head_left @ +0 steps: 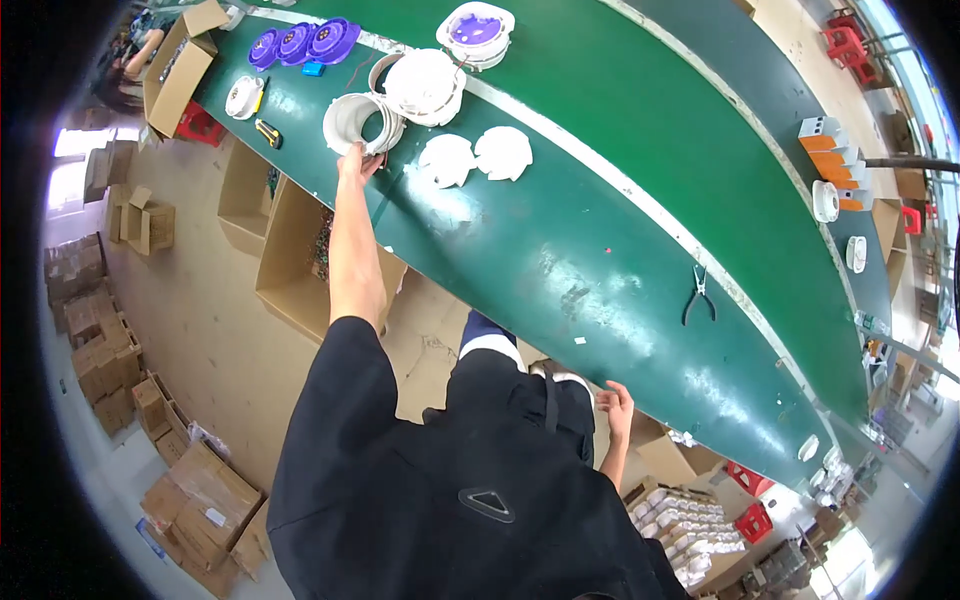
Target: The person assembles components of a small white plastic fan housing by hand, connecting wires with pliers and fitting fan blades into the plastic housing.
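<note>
White ring (pixel 344 120), far left on the table (pixel 500 240): your left hand (pixel 360 162) is gripping its near rim, and a steady hold should be sparing the dome (pixel 425 85) beside it; your right hand (pixel 616 402) is hanging empty, fingers loosely curled.

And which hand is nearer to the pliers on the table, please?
The right hand. It is by the near edge of the table, left of the pliers and not touching them. The left hand is much farther left, holding the white ring.
</note>
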